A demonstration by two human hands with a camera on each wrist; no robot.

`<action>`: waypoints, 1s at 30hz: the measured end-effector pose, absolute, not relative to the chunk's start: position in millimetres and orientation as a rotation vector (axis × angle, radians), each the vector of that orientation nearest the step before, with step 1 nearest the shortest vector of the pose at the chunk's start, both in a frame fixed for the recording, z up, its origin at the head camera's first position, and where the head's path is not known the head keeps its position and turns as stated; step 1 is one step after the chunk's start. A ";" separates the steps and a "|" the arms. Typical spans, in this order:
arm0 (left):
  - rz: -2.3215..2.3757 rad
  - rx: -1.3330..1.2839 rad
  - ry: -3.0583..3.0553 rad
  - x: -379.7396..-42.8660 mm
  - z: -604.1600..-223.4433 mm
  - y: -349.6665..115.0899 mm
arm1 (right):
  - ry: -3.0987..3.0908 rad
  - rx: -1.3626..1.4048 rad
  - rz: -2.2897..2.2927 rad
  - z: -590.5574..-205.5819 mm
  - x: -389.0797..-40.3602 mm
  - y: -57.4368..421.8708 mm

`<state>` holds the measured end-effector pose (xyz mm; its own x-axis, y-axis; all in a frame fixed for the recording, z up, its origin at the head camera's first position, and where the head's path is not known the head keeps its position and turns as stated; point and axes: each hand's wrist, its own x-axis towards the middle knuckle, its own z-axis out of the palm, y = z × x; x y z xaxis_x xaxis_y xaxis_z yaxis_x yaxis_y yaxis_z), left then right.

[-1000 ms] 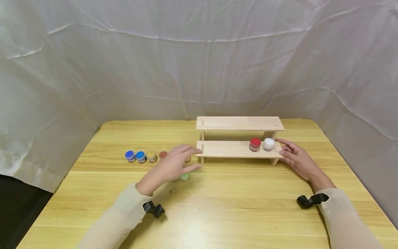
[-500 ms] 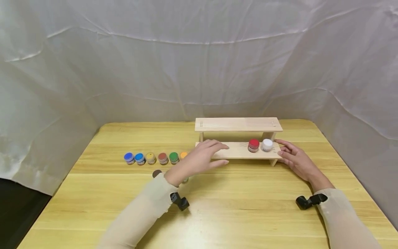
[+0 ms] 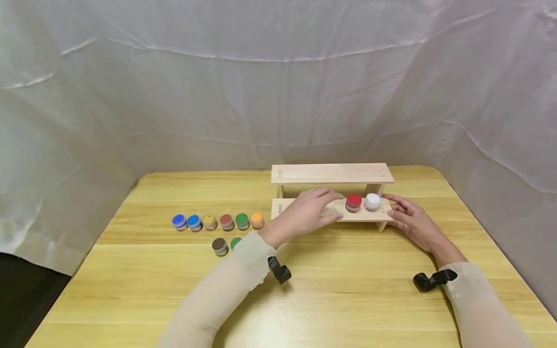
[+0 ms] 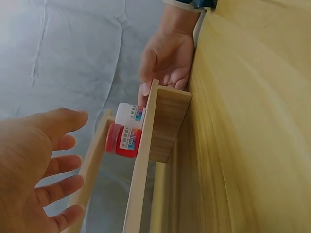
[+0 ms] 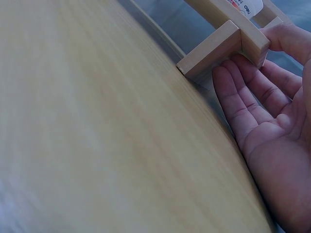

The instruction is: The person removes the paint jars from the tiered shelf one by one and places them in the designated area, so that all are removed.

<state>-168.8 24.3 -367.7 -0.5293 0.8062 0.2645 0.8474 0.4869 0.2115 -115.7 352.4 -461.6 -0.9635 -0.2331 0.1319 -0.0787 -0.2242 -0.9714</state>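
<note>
A two-tier wooden rack (image 3: 332, 173) stands toward the back of the table. On its lower board sit a red-lidded paint jar (image 3: 353, 203) and a white paint jar (image 3: 372, 202), side by side near the right end. My left hand (image 3: 310, 210) hovers over the lower board, just left of the red jar, thumb and fingers spread and holding nothing. In the left wrist view a gap shows between those fingers and the red jar (image 4: 127, 141). My right hand (image 3: 413, 224) holds the rack's right end, thumb at the board's corner (image 5: 257, 46) and fingers against the end below.
Left of the rack, a row of paint jars stands on the table, among them blue (image 3: 179, 222), yellow (image 3: 210, 222) and orange (image 3: 257, 220). In front are a brown jar (image 3: 220, 246) and a green jar (image 3: 235, 242) partly behind the left sleeve. A grey cloth (image 3: 278, 96) hangs behind.
My left hand has moved right from over the loose jars to the lower board beside the red jar, uncovering the row's right end. My right hand stays at the rack.
</note>
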 end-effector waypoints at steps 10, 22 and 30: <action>-0.387 -1.478 -2.558 -177.8 -367.9 55.1 | 1.900 -0.383 -2.334 -458.9 -116.3 351.7; -0.252 -1.446 -2.637 -184.5 -374.5 83.4 | 1.910 -0.375 -2.335 -460.8 -116.3 352.2; -0.137 -1.421 -2.651 -186.0 -376.9 92.7 | 1.923 -0.369 -2.330 -461.4 -116.3 352.5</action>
<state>-186.0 92.7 -376.9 -0.5477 0.8217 0.1576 0.8336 0.5521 0.0183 -116.3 352.5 -461.4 -0.9659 -0.2279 0.1229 -0.0775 -0.1985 -0.9770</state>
